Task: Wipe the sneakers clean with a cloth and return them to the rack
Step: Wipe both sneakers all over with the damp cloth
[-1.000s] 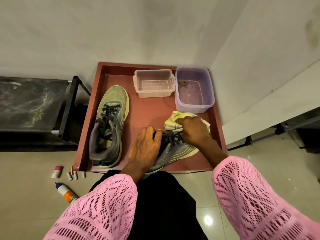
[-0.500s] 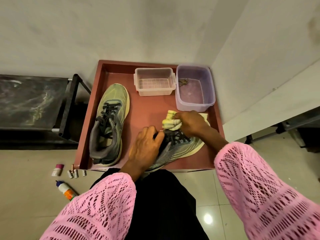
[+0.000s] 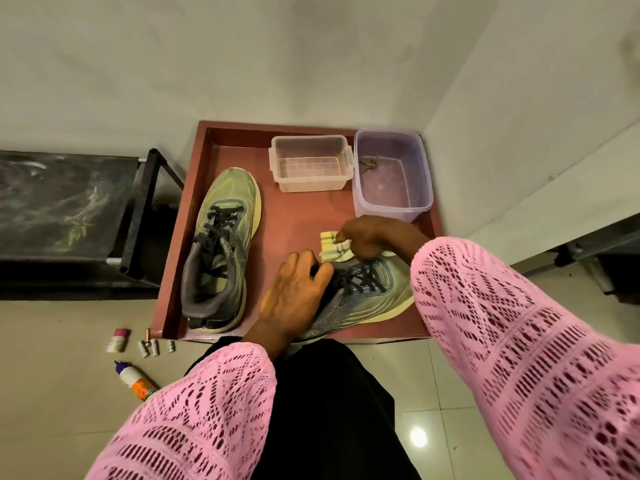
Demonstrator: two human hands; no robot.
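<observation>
Gripping cloth (image 3: 333,247), right hand (image 3: 369,237) wipes sneaker (image 3: 367,289).

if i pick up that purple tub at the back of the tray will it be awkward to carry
Probably a bit. The purple tub seems to hold liquid and has no lid, so it would likely feel heavy for its size and slosh if tilted. Its thin translucent walls may flex under a one-handed grip. It sits close beside the clear container, so lift it straight up.

two sneakers (image 3: 221,251), two tubs (image 3: 311,162), one cloth (image 3: 334,245)
</observation>
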